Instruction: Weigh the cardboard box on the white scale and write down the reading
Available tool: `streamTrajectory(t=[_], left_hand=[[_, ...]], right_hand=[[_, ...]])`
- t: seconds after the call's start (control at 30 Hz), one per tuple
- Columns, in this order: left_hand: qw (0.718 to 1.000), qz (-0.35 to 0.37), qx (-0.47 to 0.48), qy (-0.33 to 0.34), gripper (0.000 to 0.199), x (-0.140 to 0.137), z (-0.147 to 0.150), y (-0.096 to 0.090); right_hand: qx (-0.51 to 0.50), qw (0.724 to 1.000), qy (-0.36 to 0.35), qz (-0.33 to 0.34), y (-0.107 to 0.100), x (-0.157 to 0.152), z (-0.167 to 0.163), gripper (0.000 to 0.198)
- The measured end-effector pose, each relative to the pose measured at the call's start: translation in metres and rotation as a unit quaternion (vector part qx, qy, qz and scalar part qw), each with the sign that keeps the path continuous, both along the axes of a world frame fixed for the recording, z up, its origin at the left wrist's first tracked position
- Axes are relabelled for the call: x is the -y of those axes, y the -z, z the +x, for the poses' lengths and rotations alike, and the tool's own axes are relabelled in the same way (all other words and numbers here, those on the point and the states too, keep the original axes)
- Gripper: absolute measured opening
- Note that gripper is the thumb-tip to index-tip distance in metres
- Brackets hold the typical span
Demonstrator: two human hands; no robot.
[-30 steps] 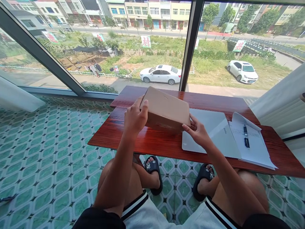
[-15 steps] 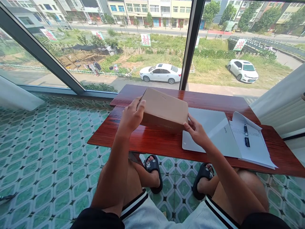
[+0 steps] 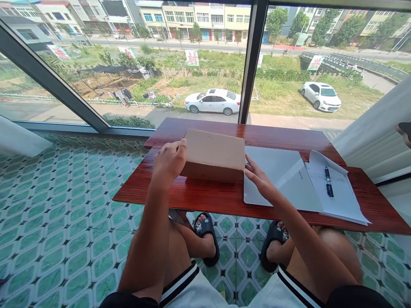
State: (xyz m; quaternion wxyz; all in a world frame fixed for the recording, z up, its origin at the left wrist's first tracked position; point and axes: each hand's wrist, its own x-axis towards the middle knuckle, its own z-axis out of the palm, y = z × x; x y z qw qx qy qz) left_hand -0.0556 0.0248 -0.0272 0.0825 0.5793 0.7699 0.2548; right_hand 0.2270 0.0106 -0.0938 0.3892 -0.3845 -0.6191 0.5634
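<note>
Left of centre on the desk [image 3: 205, 197], between its front and far edges, we have the box [image 3: 214, 150], its right end just beside the laptop [image 3: 278, 171]; we cannot tell whether its base sits fully down. Our left hand [image 3: 169, 161] grips the left end, thumb at the top edge; our right hand [image 3: 259, 176] is open, fingers extended at the right end. To steady the box well, we should apply even pressure, level the base, and maintain clearance from the laptop's left edge.
</note>
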Motion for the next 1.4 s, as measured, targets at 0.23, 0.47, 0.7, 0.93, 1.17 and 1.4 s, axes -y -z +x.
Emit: streamTrajectory(t=[0.23, 0.47, 0.7, 0.93, 1.17, 1.4], left_hand=[[0.999, 0.001, 0.017, -0.029, 0.080, -0.003, -0.003, 0.007], [0.999, -0.045, 0.010, -0.015, 0.079, -0.002, 0.000, 0.006], [0.998, -0.060, -0.022, -0.010, 0.081, -0.002, 0.001, 0.008], [0.997, -0.034, -0.070, -0.020, 0.082, 0.000, 0.006, 0.010], [0.984, 0.087, -0.156, 0.008, 0.076, 0.019, 0.041, -0.001], [0.952, 0.195, -0.210, 0.106, 0.054, 0.040, 0.095, -0.005]], right_hand=[[-0.038, 0.999, -0.026, -0.005, 0.006, 0.001, -0.004, 0.093], [-0.043, 0.998, -0.037, 0.012, 0.011, -0.001, -0.005, 0.085], [-0.050, 0.997, -0.062, 0.019, 0.014, -0.001, -0.006, 0.084], [-0.045, 0.998, -0.051, 0.013, 0.017, -0.004, -0.003, 0.091], [0.035, 0.996, 0.029, 0.076, 0.003, -0.002, 0.013, 0.057], [0.090, 0.988, 0.069, 0.109, -0.011, 0.003, 0.031, 0.035]])
